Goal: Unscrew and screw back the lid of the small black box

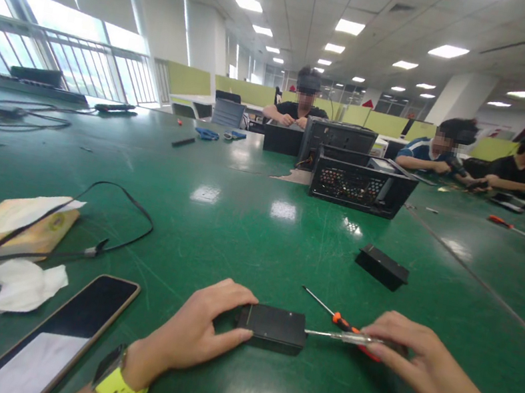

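Observation:
My left hand [212, 323], with a yellow-strapped watch on its wrist, grips the left end of a small black rectangular box [274, 328] lying on the green table. My right hand [410, 351] is closed around a screwdriver with a clear handle [354, 339]. Its thin shaft runs level to the left, and the tip meets the right end of the box. A second screwdriver, orange and black [341, 321], lies on the table, partly behind the clear handle and my right fingers. Farther back, another black box [382, 266] of similar shape rests on its own.
A phone [66, 331], crumpled tissues [26, 285], a tissue pack [13, 227] and a black cable [148, 210] lie to the left. Open black computer cases [361, 180] stand at the back. Several people work around the table; another screwdriver [504, 224] lies at the right.

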The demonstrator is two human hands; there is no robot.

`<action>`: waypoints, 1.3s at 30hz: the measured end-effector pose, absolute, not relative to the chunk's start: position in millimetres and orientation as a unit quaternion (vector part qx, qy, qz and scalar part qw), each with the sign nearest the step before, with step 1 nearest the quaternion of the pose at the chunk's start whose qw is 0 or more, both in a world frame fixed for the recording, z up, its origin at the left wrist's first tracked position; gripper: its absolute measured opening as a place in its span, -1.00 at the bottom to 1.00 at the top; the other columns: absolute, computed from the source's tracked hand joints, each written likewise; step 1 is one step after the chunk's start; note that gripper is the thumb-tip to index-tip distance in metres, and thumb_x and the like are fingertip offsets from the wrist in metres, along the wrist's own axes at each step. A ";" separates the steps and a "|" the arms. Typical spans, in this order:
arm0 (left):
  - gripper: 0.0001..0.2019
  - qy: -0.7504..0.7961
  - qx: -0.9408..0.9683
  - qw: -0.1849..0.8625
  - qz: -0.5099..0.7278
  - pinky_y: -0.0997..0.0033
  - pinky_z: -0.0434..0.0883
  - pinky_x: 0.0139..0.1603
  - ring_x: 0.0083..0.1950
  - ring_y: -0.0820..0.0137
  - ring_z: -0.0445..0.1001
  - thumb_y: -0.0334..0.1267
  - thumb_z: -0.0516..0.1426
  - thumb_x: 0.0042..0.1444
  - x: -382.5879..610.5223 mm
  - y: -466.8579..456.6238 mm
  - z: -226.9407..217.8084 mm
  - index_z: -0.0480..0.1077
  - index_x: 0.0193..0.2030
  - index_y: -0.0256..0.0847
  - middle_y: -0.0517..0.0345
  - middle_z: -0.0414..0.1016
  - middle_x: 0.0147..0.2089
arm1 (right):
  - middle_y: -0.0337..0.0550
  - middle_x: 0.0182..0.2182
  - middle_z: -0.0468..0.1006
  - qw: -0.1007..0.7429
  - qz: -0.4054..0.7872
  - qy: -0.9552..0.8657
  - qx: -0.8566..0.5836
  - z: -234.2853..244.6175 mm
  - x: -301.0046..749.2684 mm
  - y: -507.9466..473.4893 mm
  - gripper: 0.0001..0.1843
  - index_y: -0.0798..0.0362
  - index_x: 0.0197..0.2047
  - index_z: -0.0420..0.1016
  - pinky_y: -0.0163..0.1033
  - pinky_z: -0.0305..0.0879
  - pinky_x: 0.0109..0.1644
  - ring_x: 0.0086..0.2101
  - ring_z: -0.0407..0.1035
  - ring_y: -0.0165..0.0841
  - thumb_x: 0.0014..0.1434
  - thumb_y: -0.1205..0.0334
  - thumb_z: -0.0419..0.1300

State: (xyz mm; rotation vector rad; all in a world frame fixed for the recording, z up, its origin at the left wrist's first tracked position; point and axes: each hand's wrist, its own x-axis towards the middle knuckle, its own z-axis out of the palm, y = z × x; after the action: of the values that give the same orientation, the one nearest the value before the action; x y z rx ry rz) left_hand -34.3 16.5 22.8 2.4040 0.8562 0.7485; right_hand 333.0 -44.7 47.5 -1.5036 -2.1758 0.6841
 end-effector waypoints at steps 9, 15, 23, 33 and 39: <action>-0.72 0.319 0.874 0.251 0.266 0.22 0.39 0.01 -0.04 0.24 0.45 -0.15 0.18 0.23 -33.4 16.8 24.3 0.39 0.05 -0.14 0.04 0.52 -0.03 | -0.11 -0.34 0.58 0.203 0.207 -0.787 -0.545 56.8 329.9 -40.1 -0.64 -0.05 -0.18 0.62 -0.20 0.35 -0.23 -0.33 0.45 -0.28 0.34 0.00 0.04; -0.73 0.322 0.874 0.249 0.264 0.25 0.41 0.00 -0.05 0.25 0.46 -0.16 0.18 0.22 -32.8 16.5 26.1 0.39 0.04 -0.13 0.06 0.53 -0.03 | -0.12 -0.29 0.58 0.206 0.238 -0.787 -0.531 45.2 335.0 -44.7 -0.73 -0.07 -0.13 0.60 -0.18 0.36 -0.19 -0.28 0.46 -0.26 0.31 0.04 0.11; -0.72 0.321 0.876 0.241 0.266 0.27 0.40 0.01 -0.04 0.27 0.47 -0.19 0.20 0.21 -32.9 15.9 26.4 0.40 0.05 -0.13 0.09 0.53 -0.02 | -0.12 -0.24 0.64 0.206 0.172 -0.815 -0.514 28.8 319.0 -51.3 -0.75 -0.11 -0.12 0.62 -0.25 0.42 -0.27 -0.24 0.52 -0.24 0.30 0.07 0.13; -0.71 0.330 0.872 0.236 0.273 0.23 0.42 0.03 -0.02 0.23 0.48 -0.19 0.20 0.18 -32.1 15.4 22.6 0.41 0.04 -0.14 0.04 0.54 -0.02 | -0.13 -0.26 0.65 0.246 0.122 -0.802 -0.531 27.8 296.3 -58.0 -0.74 -0.09 -0.13 0.59 -0.25 0.47 -0.21 -0.24 0.54 -0.24 0.31 0.06 0.10; -0.57 0.346 0.869 0.219 0.277 0.23 0.42 0.08 0.03 0.22 0.49 -0.22 0.26 0.11 -32.8 15.3 19.2 0.36 0.13 -0.12 0.06 0.53 0.04 | -0.12 -0.24 0.64 0.257 0.132 -0.799 -0.528 16.7 283.9 -59.5 -0.75 -0.07 -0.14 0.57 -0.20 0.45 -0.12 -0.22 0.52 -0.25 0.33 0.09 0.08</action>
State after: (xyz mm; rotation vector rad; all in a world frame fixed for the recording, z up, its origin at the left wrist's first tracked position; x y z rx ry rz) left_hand -32.8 15.3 19.2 2.4052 0.9575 0.7668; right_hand 283.9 -59.5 16.7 -1.4323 -2.1666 0.3583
